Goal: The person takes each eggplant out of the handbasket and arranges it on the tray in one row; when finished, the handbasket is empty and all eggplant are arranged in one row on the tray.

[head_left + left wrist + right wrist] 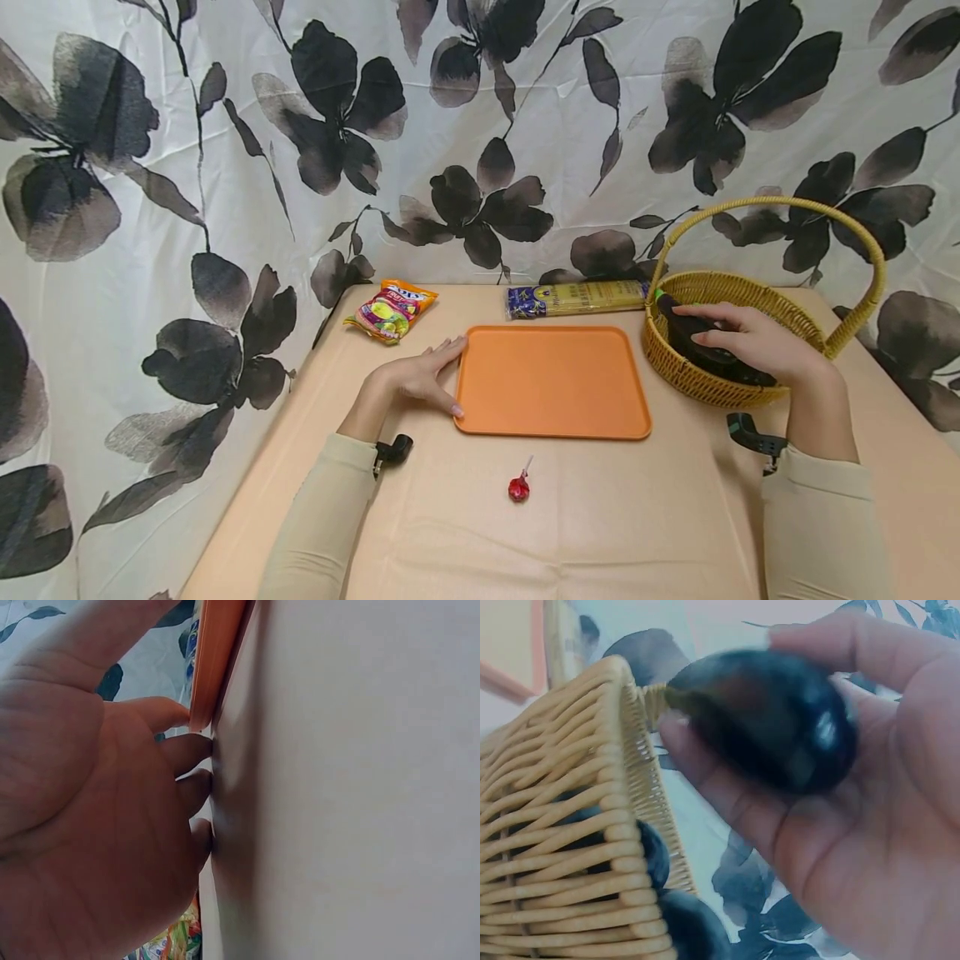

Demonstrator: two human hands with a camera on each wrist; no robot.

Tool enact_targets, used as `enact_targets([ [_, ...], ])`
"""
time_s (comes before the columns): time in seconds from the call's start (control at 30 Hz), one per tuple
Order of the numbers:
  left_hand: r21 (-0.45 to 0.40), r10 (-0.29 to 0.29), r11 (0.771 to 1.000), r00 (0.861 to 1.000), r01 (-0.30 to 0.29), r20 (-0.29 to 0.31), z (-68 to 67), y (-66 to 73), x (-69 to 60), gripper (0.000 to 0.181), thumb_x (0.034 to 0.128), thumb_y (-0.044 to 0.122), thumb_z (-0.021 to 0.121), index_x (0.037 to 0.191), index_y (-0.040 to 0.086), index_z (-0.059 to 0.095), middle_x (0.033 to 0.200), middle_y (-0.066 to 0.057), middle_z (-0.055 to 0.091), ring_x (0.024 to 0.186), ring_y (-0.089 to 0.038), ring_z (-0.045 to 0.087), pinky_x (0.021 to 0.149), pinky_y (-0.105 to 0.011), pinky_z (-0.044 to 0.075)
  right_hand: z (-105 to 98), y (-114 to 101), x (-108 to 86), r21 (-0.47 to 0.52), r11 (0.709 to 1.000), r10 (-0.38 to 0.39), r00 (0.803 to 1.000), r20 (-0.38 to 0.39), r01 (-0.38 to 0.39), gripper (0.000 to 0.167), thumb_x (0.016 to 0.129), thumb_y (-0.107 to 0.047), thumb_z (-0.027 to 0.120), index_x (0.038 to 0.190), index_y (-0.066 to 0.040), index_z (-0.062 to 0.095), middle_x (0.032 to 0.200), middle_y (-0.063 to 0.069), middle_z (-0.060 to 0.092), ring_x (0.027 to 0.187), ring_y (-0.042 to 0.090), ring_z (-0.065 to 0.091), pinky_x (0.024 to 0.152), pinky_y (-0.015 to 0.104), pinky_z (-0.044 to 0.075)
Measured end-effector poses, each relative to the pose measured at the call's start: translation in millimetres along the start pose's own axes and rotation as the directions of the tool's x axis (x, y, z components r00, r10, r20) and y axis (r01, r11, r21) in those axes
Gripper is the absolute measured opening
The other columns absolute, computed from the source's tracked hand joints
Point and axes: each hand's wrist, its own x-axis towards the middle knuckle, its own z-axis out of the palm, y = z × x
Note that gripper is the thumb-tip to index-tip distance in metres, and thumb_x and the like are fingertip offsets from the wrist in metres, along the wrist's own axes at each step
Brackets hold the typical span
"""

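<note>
My right hand (738, 337) grips a dark, glossy eggplant (780, 727) above the wicker basket (671, 371). In the right wrist view its fingers and thumb curl round the eggplant. More dark eggplants (694, 926) lie in the basket, partly hidden by the weave and the hand. On the left side of the orange tray (555, 383) rests my left hand (416, 375), thumb at the near corner and fingers spread toward the far corner. Its fingertips touch the tray's edge and the tabletop.
A red lollipop (518, 488) lies in front of the tray. Behind it is a yellow and blue packet (577, 298), long and flat. A colourful candy bag (392, 312) sits at the back left. The basket's tall handle (780, 200) arches up over the right hand's area.
</note>
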Motion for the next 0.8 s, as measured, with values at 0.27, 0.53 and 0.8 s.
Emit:
enact_targets([
  [0.27,-0.038,0.002,0.999,1.0,-0.002,0.005,-2.2,-0.9,-1.6,0.139,0.0681,0.057,0.093,0.169,0.026,0.004,0.177,0.006,-0.003,0.163,-0.028,-0.009,0.132,-0.053,0.0,-2,-6,-2.5,0.059,0.998,-0.027,0.999,-0.023,0.028,0.051,0.104,-0.028,0.065,0.153,-0.019,0.053,0.152,0.013,0.052,0.114,-0.008,0.051,0.087,0.01,0.049],
  [0.53,-0.046,0.003,0.999,1.0,-0.002,0.01,-4.5,-0.3,-2.0,0.138,0.0689,0.054,0.094,0.169,0.027,0.004,0.177,0.007,-0.003,0.163,-0.026,-0.008,0.132,-0.053,-0.001,6,-17,1.7,0.182,0.98,-0.077,0.997,-0.001,0.076,0.053,0.102,-0.02,0.068,0.152,-0.017,0.051,0.142,0.012,0.054,0.109,0.01,0.06,0.083,0.023,0.058],
  [0.8,-0.056,0.018,0.998,1.0,-0.017,0.011,-3.6,-2.9,-2.2,0.139,0.0685,0.052,0.095,0.169,0.026,0.004,0.177,0.005,-0.003,0.163,-0.026,-0.009,0.132,-0.052,-0.001,32,-35,25.9,0.422,0.898,-0.065,0.987,-0.147,0.122,0.052,0.108,-0.025,0.057,0.159,-0.023,0.044,0.151,0.007,0.047,0.117,0.003,0.061,0.09,0.017,0.057],
])
